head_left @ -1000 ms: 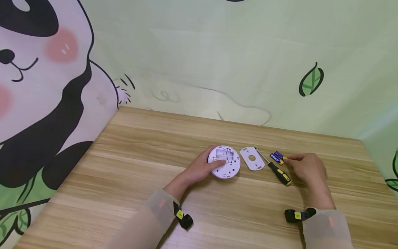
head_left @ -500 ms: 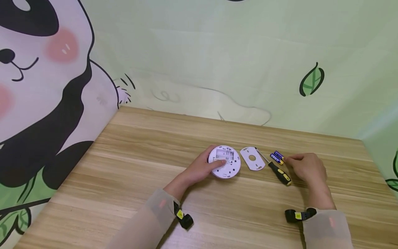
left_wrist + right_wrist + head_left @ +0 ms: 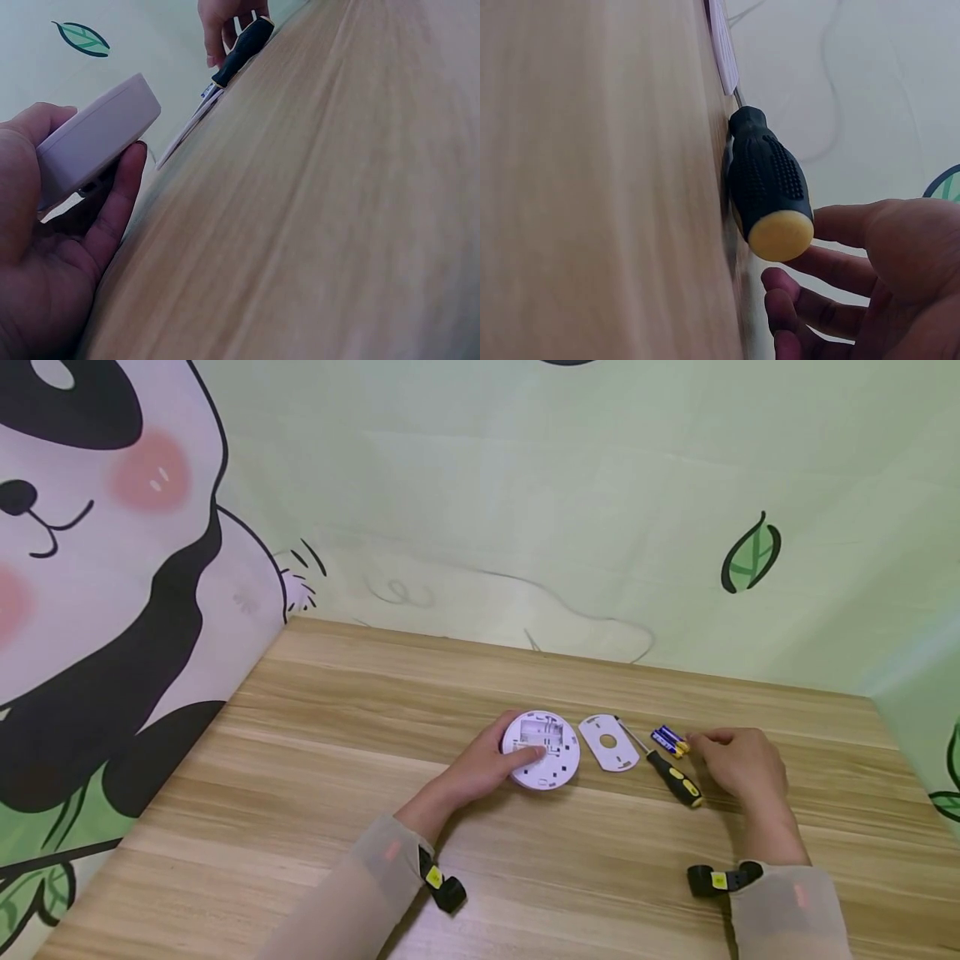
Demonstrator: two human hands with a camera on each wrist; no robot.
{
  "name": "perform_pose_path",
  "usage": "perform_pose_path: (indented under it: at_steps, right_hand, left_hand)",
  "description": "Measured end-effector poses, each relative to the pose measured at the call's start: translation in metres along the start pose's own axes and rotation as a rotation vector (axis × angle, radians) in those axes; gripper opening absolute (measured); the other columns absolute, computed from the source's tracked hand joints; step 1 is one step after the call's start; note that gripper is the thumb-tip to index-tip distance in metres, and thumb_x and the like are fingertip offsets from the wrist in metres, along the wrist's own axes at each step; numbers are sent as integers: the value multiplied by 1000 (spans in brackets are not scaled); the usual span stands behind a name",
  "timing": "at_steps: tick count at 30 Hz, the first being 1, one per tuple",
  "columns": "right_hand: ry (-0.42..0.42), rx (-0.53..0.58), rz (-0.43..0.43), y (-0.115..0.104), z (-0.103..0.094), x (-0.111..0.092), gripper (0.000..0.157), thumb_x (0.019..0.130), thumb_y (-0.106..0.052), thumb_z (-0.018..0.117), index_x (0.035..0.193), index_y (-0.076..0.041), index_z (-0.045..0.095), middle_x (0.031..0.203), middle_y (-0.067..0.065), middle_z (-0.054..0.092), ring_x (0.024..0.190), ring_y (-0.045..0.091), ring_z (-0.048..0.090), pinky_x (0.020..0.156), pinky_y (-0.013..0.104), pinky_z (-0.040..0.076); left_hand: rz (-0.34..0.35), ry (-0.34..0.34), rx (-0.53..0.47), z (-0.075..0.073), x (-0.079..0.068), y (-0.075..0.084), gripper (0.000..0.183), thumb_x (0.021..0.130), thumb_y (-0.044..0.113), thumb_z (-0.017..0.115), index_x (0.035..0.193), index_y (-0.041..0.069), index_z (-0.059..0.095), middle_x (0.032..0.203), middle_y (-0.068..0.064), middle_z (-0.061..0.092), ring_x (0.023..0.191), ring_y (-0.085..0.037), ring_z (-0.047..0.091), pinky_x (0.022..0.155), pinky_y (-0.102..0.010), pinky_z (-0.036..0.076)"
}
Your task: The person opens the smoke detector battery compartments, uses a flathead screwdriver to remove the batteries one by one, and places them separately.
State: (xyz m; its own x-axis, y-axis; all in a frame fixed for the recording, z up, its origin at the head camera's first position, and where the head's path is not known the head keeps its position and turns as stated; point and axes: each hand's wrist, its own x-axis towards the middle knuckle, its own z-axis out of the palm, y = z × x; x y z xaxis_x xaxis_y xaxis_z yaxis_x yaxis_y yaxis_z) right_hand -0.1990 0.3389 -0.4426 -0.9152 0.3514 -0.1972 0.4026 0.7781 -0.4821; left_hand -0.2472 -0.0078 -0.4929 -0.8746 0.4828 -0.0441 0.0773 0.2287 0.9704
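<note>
In the head view my left hand (image 3: 477,764) grips a round white smoke detector (image 3: 555,770), thumb across its back near an uncovered battery bay. The left wrist view shows the smoke detector (image 3: 105,139) edge-on, tilted, with fingers beneath it. Two blue-and-yellow batteries (image 3: 667,742) lie side by side on the table. Just right of them is my right hand (image 3: 742,768), fingers loosely bent and holding nothing, fingertips close to the yellow ends. In the right wrist view the screwdriver handle (image 3: 769,180) hides the batteries, and my right hand (image 3: 885,277) appears behind it.
A white mounting plate (image 3: 621,755) with a central hole lies right of the smoke detector. Beside it is the black-and-yellow screwdriver (image 3: 675,779), its shaft tip at the plate's edge. The wooden table (image 3: 360,710) meets a printed backdrop (image 3: 465,510).
The two batteries have drawn together into an even pair, and my right fingertips have come slightly away from them. My left hand and the smoke detector have stayed still.
</note>
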Motion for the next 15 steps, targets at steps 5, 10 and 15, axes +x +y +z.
perform_pose_path:
  at_steps: [5, 10, 15]
  right_hand:
    - [3, 19, -3, 0, 0, 1, 60, 104, -53, 51, 135, -4, 68, 146, 31, 54, 128, 52, 52, 87, 50, 51]
    - [8, 30, -3, -1, -1, 1, 59, 104, -52, 51, 134, -4, 68, 145, 30, 56, 126, 50, 54, 82, 45, 50]
    - [12, 46, -8, -3, -2, 0, 59, 105, -52, 50, 134, -4, 68, 145, 31, 55, 128, 50, 53, 86, 49, 51]
  left_hand:
    - [18, 1, 45, 0, 2, -1, 55, 94, 32, 75, 144, 21, 55, 129, -2, 66, 117, -17, 58, 112, -38, 46]
    - [20, 4, 126, 2, 2, -1, 59, 91, 35, 79, 144, 19, 57, 131, 0, 67, 117, -17, 59, 111, -37, 48]
    - [10, 7, 186, 3, 2, 0, 64, 89, 37, 81, 145, 15, 58, 133, -2, 67, 116, -17, 60, 110, -38, 50]
